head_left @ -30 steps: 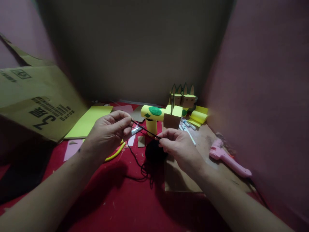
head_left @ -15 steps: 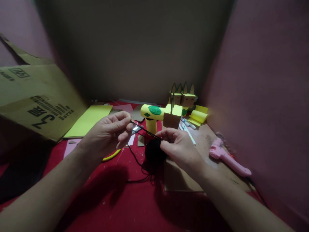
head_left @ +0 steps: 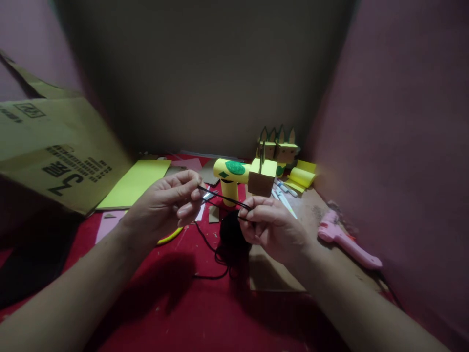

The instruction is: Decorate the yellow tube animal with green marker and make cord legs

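Black yarn (head_left: 224,197) is stretched in doubled strands between my two hands. My left hand (head_left: 164,200) pinches one end of the strands between thumb and fingertips. The other end is pinched in my right hand (head_left: 269,222), with its fingers curled. Below and between them a dark ball of yarn (head_left: 232,232) rests on the red surface, partly covered by my right hand, and a loose strand trails from it to the left. Just behind stands a yellow paper tube figure (head_left: 234,167) with green patches and a cardboard box head.
A large brown paper bag (head_left: 69,151) leans at left beside yellow paper (head_left: 137,183). At right, a pink glue gun (head_left: 348,239) and markers (head_left: 286,198) lie on cardboard (head_left: 274,274). Scissors with yellow handles (head_left: 170,237) are partly behind my left hand. Spiky-topped cardboard pieces (head_left: 280,146) stand behind.
My right hand has shifted slightly right, and its fingers have curled further around the strands. My left hand has barely moved and keeps its pinch.
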`<state>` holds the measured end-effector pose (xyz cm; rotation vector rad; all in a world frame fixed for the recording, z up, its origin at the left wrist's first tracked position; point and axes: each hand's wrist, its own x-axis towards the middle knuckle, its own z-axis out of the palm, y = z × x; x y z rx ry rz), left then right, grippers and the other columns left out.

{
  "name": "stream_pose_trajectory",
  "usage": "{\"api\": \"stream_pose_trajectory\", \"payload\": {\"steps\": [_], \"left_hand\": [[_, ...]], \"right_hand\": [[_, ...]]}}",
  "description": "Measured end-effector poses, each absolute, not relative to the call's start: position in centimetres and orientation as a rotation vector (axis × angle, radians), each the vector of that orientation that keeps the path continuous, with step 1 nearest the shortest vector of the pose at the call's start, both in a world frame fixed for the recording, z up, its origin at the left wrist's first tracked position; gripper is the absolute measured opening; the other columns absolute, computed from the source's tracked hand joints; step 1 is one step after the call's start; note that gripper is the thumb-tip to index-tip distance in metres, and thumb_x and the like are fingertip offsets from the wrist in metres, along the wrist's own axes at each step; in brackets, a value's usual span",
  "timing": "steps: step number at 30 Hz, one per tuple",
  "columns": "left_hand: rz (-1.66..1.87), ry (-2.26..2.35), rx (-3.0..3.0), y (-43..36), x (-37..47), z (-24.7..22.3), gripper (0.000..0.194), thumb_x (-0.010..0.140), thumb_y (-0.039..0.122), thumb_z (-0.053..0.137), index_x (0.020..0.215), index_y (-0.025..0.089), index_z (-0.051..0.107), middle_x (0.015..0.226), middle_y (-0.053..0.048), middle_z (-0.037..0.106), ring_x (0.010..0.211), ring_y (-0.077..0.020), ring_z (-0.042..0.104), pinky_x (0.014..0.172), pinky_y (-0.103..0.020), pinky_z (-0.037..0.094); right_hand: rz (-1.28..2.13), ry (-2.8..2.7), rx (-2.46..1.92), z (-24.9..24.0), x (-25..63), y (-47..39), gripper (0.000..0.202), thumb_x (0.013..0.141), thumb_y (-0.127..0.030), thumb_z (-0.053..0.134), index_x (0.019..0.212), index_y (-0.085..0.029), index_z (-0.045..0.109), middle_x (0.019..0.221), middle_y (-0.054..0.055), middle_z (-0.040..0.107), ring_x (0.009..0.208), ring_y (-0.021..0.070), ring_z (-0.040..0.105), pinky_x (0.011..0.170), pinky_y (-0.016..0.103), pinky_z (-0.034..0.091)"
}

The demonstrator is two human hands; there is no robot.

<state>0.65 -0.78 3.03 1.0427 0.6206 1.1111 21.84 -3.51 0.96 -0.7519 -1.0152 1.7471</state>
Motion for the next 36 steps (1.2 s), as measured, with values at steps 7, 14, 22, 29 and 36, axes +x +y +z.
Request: {"api": "stream_pose_trajectory", "payload": {"steps": [7, 14, 22, 29, 36], "left_hand": [[1.17, 0.551, 0.976, -0.3, 0.5, 2.8, 0.016, 0.079, 0.007, 0.077, 0.075, 0.012, 0.062, 0.067, 0.002, 0.064, 0.041, -0.001, 0.045, 0.04, -0.01, 0.041], [1.205, 0.516, 0.929, -0.6, 0.5, 3.1, 0.015, 0.073, 0.005, 0.081, 0.077, 0.01, 0.067, 0.067, 0.003, 0.062, 0.038, 0.0028, 0.043, 0.038, -0.006, 0.038], [1.108, 0.661, 1.03, 0.0, 0.5, 2.5, 0.017, 0.072, 0.016, 0.086, 0.077, 0.013, 0.07, 0.067, 0.0, 0.067, 0.041, -0.0045, 0.051, 0.038, -0.013, 0.046], [0.912, 0.784, 1.043, 0.6, 0.4, 1.2, 0.011, 0.082, 0.014, 0.074, 0.072, 0.012, 0.071, 0.052, -0.003, 0.063, 0.034, -0.0075, 0.049, 0.03, -0.014, 0.038], [0.856, 0.743, 1.009, -1.0, 1.3, -0.1, 0.02, 0.088, 0.023, 0.067, 0.078, 0.007, 0.075, 0.054, -0.007, 0.065, 0.033, -0.0069, 0.046, 0.03, -0.014, 0.038]], "right_hand": [[1.95, -1.119, -0.63, 0.9, 22.7, -3.2, 0.011, 0.054, -0.019, 0.061, 0.063, -0.016, 0.066, 0.051, 0.0, 0.061, 0.042, 0.0102, 0.047, 0.04, 0.023, 0.032], [1.94, -1.086, -0.724, 1.0, 22.3, -3.3, 0.008, 0.057, -0.022, 0.067, 0.059, -0.016, 0.062, 0.046, -0.001, 0.057, 0.04, 0.0081, 0.043, 0.04, 0.021, 0.024], [1.843, -1.067, -0.785, 1.9, 22.4, -3.6, 0.011, 0.06, -0.025, 0.072, 0.059, -0.016, 0.066, 0.055, 0.0, 0.061, 0.047, 0.0079, 0.047, 0.042, 0.021, 0.027], [1.845, -1.097, -0.774, 1.5, 22.9, -3.1, 0.017, 0.067, -0.029, 0.076, 0.065, -0.015, 0.067, 0.055, 0.0, 0.062, 0.046, 0.0067, 0.05, 0.041, 0.016, 0.033], [1.862, -1.069, -0.732, 1.6, 22.8, -3.3, 0.015, 0.067, -0.027, 0.077, 0.065, -0.014, 0.068, 0.055, 0.001, 0.064, 0.046, 0.0062, 0.052, 0.042, 0.014, 0.036]]}}
